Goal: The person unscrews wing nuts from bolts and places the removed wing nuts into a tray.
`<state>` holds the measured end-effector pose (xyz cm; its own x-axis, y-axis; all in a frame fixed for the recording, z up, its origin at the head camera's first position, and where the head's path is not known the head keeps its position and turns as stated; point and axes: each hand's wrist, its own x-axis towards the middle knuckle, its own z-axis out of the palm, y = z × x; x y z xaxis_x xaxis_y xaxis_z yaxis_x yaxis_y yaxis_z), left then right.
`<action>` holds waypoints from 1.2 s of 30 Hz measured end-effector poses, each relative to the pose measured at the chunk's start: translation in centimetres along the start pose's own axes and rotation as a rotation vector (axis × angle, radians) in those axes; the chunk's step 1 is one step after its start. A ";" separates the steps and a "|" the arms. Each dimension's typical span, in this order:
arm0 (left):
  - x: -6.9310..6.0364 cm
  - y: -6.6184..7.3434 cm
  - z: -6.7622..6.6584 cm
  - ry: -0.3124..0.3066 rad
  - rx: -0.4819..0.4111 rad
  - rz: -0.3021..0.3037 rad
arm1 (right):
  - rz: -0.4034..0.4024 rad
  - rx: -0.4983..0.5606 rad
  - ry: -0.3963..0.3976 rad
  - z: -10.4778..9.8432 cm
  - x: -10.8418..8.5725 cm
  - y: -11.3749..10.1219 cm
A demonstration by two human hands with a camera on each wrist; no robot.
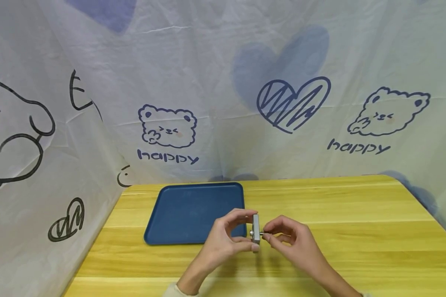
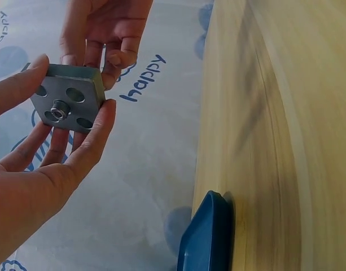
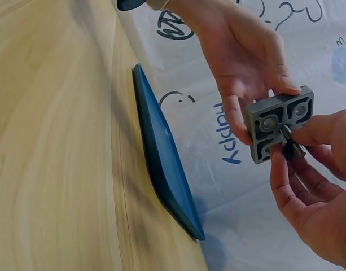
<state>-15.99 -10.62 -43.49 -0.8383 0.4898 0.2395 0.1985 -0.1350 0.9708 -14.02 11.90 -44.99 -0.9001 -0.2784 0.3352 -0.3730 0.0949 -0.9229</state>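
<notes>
My left hand [image 1: 223,239] holds a small square grey metal plate [image 1: 256,227] upright by its opposite edges, between thumb and fingers. Several round holes go through the plate. A bolt passes through its middle; the round bolt head [image 2: 60,110] sticks out on the side facing my left palm. On the other side, which has dark recesses in the right wrist view, the threaded bolt shank [image 3: 297,148] protrudes. With thumb and fingertips, my right hand [image 1: 293,239] pinches that shank. Both hands are raised above the table, and the fingers partly cover the plate's edges.
A blue rectangular tray [image 1: 193,212] lies on the wood-grain table [image 1: 338,206], behind and left of the hands. White cloth [image 1: 215,82] printed with hearts and bears hangs behind the table and along its left side.
</notes>
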 end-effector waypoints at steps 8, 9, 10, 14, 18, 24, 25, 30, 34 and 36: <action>-0.1 0.3 -0.1 0.001 -0.028 -0.017 | -0.224 -0.110 0.024 0.4 -0.1 0.2; -0.1 0.3 -0.1 0.000 -0.032 -0.016 | -0.252 -0.112 0.021 0.4 -0.1 0.3; -0.1 0.3 -0.2 -0.001 -0.036 -0.015 | -0.281 -0.112 0.017 0.4 -0.1 0.4; -0.1 0.3 -0.3 -0.003 -0.043 -0.011 | -0.395 -0.140 0.010 0.5 0.0 0.8; -0.1 0.3 -0.3 0.001 -0.042 -0.007 | -0.498 -0.211 0.035 0.5 0.0 1.1; -0.2 0.3 -0.4 -0.002 -0.042 -0.001 | -0.557 -0.270 0.069 0.6 0.1 1.1; -0.2 0.3 -0.4 -0.002 -0.044 0.000 | -0.559 -0.274 0.071 0.6 0.1 1.1; -0.2 0.3 -0.5 -0.003 -0.055 0.005 | -0.560 -0.287 0.067 0.5 0.3 1.1; -0.2 0.3 -0.5 -0.006 -0.060 0.008 | -0.508 -0.247 0.036 0.4 0.2 1.1; -0.2 0.2 -0.5 -0.003 -0.055 0.004 | -0.445 -0.202 0.012 0.3 0.1 1.0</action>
<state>-16.04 -11.13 -43.35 -0.8361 0.4914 0.2438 0.1739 -0.1841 0.9674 -14.39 11.73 -45.92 -0.6455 -0.3227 0.6922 -0.7573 0.1530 -0.6349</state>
